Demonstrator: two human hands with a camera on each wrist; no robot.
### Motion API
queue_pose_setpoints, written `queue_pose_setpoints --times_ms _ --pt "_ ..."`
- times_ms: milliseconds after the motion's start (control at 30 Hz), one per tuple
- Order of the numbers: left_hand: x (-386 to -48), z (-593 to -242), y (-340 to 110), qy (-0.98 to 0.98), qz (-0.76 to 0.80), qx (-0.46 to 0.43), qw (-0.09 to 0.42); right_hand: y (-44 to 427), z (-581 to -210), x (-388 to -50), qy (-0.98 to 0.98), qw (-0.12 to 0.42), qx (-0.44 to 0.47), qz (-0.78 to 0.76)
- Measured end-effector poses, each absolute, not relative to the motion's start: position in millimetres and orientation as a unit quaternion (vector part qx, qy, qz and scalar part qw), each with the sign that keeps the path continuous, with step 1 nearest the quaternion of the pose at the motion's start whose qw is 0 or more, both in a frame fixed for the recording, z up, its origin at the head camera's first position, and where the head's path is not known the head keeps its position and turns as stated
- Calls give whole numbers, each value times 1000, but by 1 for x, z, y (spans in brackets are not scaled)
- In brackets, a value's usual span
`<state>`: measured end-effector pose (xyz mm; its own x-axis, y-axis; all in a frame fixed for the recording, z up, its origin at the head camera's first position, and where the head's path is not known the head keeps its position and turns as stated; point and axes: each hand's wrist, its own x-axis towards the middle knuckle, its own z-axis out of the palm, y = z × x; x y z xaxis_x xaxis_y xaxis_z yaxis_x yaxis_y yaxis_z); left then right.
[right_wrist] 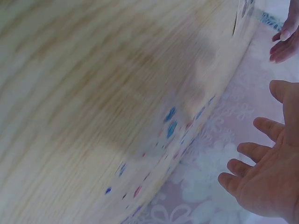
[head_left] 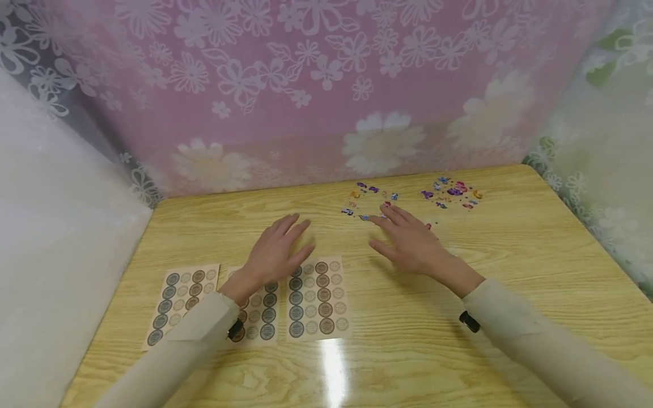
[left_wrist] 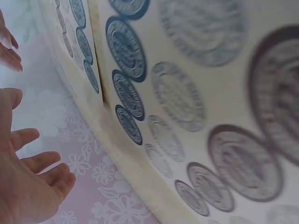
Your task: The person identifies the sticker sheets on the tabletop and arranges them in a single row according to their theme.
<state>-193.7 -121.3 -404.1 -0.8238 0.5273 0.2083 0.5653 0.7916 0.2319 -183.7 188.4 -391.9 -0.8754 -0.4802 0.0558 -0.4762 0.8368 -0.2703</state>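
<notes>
My left hand [head_left: 275, 249] hovers with fingers spread over the upper ends of the middle sheet [head_left: 253, 334] and right sheet [head_left: 318, 300] of round stickers. These are beige, with rows of dark blue, brown and pale circles. The left wrist view shows that hand [left_wrist: 32, 177] empty, above the sheets. Further right, my right hand [head_left: 410, 241] is held with fingers apart in front of a cluster of small colourful flower-like pieces [head_left: 355, 194], partly hiding it. In the right wrist view this hand [right_wrist: 266, 163] also holds nothing.
A third sheet of round stickers [head_left: 178, 292] lies at the left, partly under my left sleeve. Another group of colourful pieces [head_left: 454, 191] sits at the back right of the wooden table [head_left: 398, 351]. A pink floral curtain [head_left: 306, 130] hangs along the table's back edge.
</notes>
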Motion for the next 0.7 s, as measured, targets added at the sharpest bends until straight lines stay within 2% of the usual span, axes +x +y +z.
queue_pose_setpoints --times_ms 433,700 --pt "-219 -398 -100 -944 -89 -306 79 209 -386 -194 975 13 -195 -105" --pt "-232 -396 -86 -952 -50 -296 58 221 -388 -201 983 32 -153 -97"
